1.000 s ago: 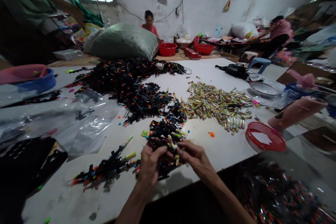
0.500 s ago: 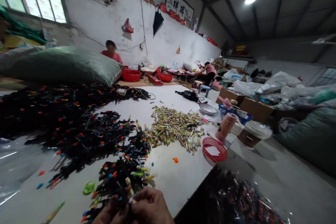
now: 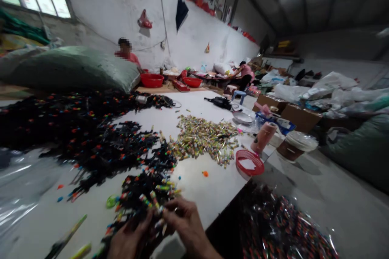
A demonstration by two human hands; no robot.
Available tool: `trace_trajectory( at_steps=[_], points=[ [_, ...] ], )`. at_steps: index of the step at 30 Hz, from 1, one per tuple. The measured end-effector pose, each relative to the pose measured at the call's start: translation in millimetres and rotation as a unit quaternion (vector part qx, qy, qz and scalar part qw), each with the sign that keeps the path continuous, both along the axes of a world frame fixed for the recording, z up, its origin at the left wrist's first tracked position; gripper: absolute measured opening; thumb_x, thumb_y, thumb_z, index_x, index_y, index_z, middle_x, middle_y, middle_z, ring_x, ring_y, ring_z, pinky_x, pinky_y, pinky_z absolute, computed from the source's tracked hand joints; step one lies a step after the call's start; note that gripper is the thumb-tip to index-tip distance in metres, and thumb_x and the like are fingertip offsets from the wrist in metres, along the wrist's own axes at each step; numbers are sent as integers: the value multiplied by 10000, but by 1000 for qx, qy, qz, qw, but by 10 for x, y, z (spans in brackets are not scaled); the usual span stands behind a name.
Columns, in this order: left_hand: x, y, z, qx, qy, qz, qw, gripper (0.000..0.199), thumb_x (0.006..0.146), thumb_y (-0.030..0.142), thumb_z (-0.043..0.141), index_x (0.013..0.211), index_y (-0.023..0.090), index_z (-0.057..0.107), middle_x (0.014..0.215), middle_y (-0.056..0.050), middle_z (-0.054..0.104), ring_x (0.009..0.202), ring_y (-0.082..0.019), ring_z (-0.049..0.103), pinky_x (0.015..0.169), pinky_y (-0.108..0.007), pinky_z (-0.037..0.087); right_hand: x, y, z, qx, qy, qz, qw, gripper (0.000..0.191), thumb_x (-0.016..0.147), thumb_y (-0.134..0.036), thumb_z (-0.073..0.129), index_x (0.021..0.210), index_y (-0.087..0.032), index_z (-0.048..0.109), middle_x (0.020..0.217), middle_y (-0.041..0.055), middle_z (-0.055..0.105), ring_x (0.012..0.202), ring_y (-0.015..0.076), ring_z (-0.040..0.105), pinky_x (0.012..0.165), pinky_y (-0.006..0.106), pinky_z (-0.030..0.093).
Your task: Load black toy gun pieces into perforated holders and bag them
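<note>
Low in the head view, my left hand [image 3: 130,238] is closed around a black plastic piece, mostly hidden by the fingers. My right hand [image 3: 187,223] pinches a small patterned tube [image 3: 160,209] close to the left fingertips. More yellow-green printed tubes [image 3: 154,199] stick up just beyond the fingers; whether they are held or lie on the heap, I cannot tell. Under and beyond both hands spreads a heap of black plastic pieces [image 3: 136,188] with orange and blue tips. Farther off lies a pile of the printed tubes [image 3: 206,137].
Right of the tubes stand a red basket [image 3: 249,162], a pink cup [image 3: 265,135] and a lidded bucket [image 3: 296,145]. A clear bag of pieces [image 3: 285,226] lies below the table's right edge. A large green sack [image 3: 75,68] rests at back left. Two people are farther back.
The view has tipped slightly downward. My hands have moved up and a little right, with the right hand farther from the left. More of the tubes by my fingers now shows.
</note>
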State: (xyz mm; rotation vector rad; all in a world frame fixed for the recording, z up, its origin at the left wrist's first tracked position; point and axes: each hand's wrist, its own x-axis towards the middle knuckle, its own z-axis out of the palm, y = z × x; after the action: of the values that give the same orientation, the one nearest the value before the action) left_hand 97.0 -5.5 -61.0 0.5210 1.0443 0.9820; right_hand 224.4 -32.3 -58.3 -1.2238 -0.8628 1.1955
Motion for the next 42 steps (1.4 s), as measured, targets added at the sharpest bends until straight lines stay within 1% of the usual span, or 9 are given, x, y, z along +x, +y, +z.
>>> trace_trajectory(
  at_steps=[2,5,12,18,23,28,30,35,42],
  points=[
    [15,-1,68,7,-12,14,1000,365,415,282,844,724,175,684,655,-1,676,526,-122,585,472,-198,475,44,-63,68,-2,-6,-7,1000,335,627,-442,725,756,-136,683,603,-3,611,455,85,515,453,211,413],
    [63,1,99,16,-28,46,998,345,429,308,835,646,122,643,496,37,582,421,-57,488,405,-152,392,96,-103,91,0,-12,-9,1000,278,670,-394,706,807,-153,685,651,-1,630,513,98,533,504,227,440],
    [119,-48,91,28,-24,68,997,326,479,323,814,650,108,639,506,23,595,422,-61,508,434,-167,409,68,-112,18,14,-23,47,999,240,715,-340,682,890,-176,691,816,44,672,724,166,603,650,282,494],
    [97,-47,85,43,-19,76,996,301,493,283,810,689,116,653,563,24,624,432,-59,516,444,-169,411,62,-71,25,35,-51,29,998,220,694,-329,697,861,-186,695,836,44,660,789,188,606,706,299,495],
    [83,-57,78,56,-27,81,995,282,503,281,804,673,117,651,572,20,622,443,-65,508,445,-184,407,9,-106,58,57,-114,46,991,159,712,-296,681,834,-198,706,805,37,655,737,171,595,669,286,481],
    [66,-29,161,72,-37,103,991,276,511,294,799,673,128,648,576,30,624,481,-72,521,488,-193,426,-65,-177,118,105,-175,-13,979,123,726,-247,667,838,-221,712,790,32,654,695,156,576,619,265,459],
    [63,-15,180,74,-37,109,991,275,512,293,800,672,130,646,560,37,614,468,-66,514,487,-189,427,-51,-172,161,88,-156,-20,984,145,731,-260,665,865,-227,711,814,33,658,725,164,587,641,272,469],
    [87,-35,159,67,-49,82,993,301,525,282,796,747,126,665,655,7,653,519,-78,542,518,-200,445,8,-96,268,-5,-33,67,997,235,730,-353,663,912,-214,717,762,29,671,661,163,608,630,291,510],
    [56,-66,99,67,-28,53,996,271,557,302,779,705,116,648,608,12,623,483,-68,509,482,-192,425,25,-97,279,10,-51,86,995,229,763,-344,630,925,-211,723,719,12,663,588,122,576,583,247,508]
  ],
)
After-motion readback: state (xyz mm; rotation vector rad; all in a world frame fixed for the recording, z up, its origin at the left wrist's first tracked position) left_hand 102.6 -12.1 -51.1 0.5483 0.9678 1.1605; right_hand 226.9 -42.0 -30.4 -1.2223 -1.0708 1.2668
